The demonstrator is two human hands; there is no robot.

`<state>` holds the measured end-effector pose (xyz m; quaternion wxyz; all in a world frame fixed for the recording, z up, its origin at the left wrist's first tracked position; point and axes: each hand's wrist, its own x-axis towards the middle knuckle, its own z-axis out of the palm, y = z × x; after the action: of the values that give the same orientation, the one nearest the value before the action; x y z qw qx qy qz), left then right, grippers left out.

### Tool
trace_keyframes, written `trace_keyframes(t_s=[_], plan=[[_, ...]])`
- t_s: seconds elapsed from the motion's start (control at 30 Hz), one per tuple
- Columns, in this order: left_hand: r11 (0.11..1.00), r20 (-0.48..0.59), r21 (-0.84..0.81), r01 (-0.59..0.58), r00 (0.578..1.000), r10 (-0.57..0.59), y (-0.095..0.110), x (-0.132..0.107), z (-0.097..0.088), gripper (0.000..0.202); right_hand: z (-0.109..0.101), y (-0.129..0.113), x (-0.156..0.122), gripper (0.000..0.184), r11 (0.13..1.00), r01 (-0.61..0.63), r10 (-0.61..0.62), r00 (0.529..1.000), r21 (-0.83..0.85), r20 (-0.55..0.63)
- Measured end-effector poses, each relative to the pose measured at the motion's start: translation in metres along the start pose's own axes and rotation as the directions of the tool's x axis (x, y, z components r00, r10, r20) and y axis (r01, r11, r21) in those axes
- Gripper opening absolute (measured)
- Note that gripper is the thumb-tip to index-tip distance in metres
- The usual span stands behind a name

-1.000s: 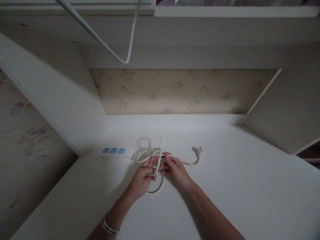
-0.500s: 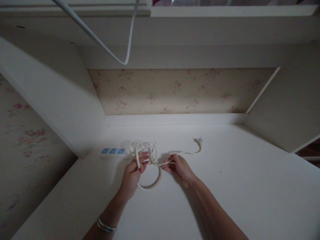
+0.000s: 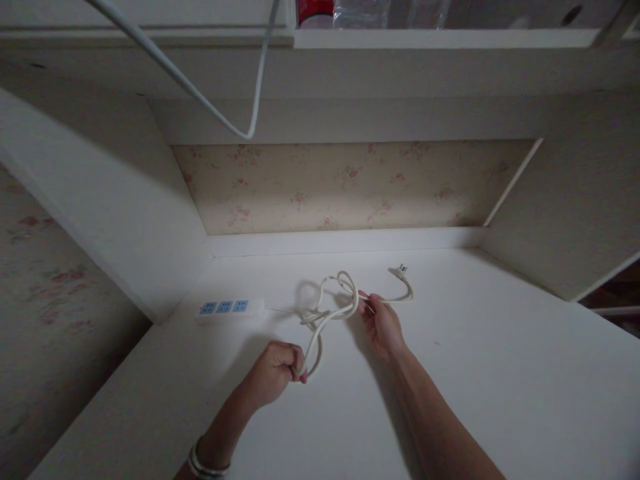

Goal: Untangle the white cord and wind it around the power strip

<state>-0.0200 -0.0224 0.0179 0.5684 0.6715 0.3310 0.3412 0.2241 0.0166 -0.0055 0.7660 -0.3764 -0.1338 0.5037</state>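
A white power cord (image 3: 320, 320) lies in tangled loops over the tabletop. My left hand (image 3: 276, 371), closed in a fist, grips a loop of it at the near side. My right hand (image 3: 383, 327) pinches the cord farther right, just beside the raised loops. From there the cord runs on to a plug (image 3: 401, 269) with metal prongs, resting on the surface. At the left, the cord's other end joins a white power strip (image 3: 256, 308) with blue sockets, lying flat near the back.
A white tabletop (image 3: 475, 373) carries everything, with a low ledge (image 3: 350, 239) and flowered wallpaper (image 3: 320, 193) behind. White side panels (image 3: 125, 187) flank it. Overhead are a shelf edge (image 3: 440, 39) and a pale bent rod or cable (image 3: 200, 97) hanging down.
My left hand has moved nearer and slightly right, closing round a cord loop. The right hand has shifted right, carrying cord with it. The loops have spread, and the strip's end shows more fully.
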Motion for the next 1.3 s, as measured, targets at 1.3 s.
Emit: trace_keyframes(t_s=[1.3], plan=[[0.809, -0.140, -0.584, 0.062, 0.974, -0.176, 0.016, 0.006, 0.024, 0.029, 0.015, 0.009, -0.032, 0.043, 0.884, -0.071, 0.247, 0.911, -0.462, 0.332]])
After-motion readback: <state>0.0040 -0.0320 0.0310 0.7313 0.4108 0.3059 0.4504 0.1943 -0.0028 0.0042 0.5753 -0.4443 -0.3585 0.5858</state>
